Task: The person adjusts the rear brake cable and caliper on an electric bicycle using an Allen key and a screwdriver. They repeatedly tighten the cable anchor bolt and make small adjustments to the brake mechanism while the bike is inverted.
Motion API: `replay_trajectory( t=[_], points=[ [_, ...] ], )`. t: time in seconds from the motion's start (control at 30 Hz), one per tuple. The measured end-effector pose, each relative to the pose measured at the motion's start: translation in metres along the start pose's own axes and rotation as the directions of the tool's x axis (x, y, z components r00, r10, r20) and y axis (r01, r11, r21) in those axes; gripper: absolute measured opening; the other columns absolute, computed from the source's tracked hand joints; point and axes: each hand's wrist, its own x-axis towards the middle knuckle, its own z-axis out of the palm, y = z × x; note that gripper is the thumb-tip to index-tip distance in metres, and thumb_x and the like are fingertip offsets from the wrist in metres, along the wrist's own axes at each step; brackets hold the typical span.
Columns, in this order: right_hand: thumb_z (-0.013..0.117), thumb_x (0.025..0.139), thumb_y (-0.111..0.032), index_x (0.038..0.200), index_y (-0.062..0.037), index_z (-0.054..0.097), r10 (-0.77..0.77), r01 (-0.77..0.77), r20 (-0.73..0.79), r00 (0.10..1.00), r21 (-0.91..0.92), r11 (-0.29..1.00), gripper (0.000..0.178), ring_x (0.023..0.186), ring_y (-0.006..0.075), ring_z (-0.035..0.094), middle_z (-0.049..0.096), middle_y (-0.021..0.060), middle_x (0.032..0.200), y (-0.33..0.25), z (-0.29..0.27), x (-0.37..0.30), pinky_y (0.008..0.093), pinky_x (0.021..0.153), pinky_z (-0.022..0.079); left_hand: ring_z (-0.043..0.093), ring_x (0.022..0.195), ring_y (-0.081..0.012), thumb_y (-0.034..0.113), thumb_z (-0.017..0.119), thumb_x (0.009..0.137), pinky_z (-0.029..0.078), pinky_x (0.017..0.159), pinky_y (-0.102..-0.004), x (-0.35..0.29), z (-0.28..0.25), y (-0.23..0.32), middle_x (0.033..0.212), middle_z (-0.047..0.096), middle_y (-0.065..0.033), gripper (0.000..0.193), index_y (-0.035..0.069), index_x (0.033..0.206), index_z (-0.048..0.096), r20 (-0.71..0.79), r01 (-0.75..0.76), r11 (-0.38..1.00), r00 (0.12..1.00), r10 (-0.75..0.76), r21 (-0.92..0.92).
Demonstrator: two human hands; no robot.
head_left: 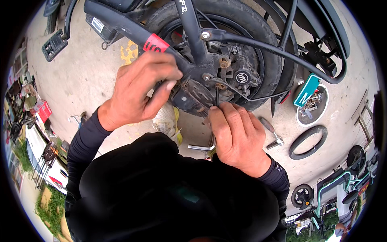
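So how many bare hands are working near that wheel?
2: the left hand near the black frame tube, and the right hand holding a dark rod. No others show there.

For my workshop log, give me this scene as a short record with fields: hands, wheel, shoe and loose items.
Left hand: half-curled by a black frame tube with red band; nothing seen in it
Right hand: gripping a slim dark metal shaft, tip near a rusty bolt
Below right hand: silver L-shaped metal bar; any join to the shaft is hidden
Wheel: black rubber tyre
Shoe: white with yellow edging
Floor, right: white-rimmed oval bowl of metal parts; black rubber ring; dark-handled metal tool
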Motion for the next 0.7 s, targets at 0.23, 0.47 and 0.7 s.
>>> replay_trajectory(
  t=[0.23, 0.47, 0.7],
  points=[
    [0.066, 0.083, -0.013, 0.108, 0.0011, 0.060, 0.066, -0.064, 0.009, 0.998, -0.134, 0.989, 0.029, 0.073, 0.0201, 0.062, 0.065, 0.0128, 0.096, -0.014, -0.003, 0.012, 0.0294, 0.057, 0.050, 0.066, 0.096, -0.0348, -0.002, 0.070, 0.067, 0.054, 0.079, -0.0396, 0.047, 0.006, 0.026, 0.114, 0.067, -0.0118, 0.053, 0.004, 0.120, 0.067, 0.244, -0.154, 0.987, 0.956, 0.161, -0.048],
    [0.064, 0.079, -0.011, 0.099, 0.0059, 0.062, 0.044, -0.059, -0.107, 0.993, -0.146, 0.987, 0.027, 0.068, 0.0207, 0.062, 0.068, 0.0172, 0.092, -0.019, 0.002, 0.005, 0.0307, 0.053, 0.048, 0.068, 0.109, -0.0369, 0.010, 0.079, 0.078, 0.055, 0.093, -0.0445, 0.014, 0.021, 0.033, 0.124, 0.067, -0.0175, 0.054, 0.009, 0.130, 0.067, 0.117, -0.179, 0.959, 0.971, 0.208, -0.218],
    [0.075, 0.086, -0.010, 0.106, 0.0032, 0.067, 0.299, -0.268, -0.103, 0.949, 0.244, 0.932, 0.025, 0.072, 0.0217, 0.070, 0.073, 0.0133, 0.093, 0.002, 0.011, -0.045, 0.0320, 0.059, 0.054, 0.070, 0.106, -0.0298, 0.003, 0.083, 0.074, 0.057, 0.090, -0.0394, 0.009, 0.024, 0.041, 0.119, 0.070, -0.0106, 0.037, 0.009, 0.110, 0.077, 0.073, -0.048, 0.976, 0.995, 0.065, -0.214]
  ],
)
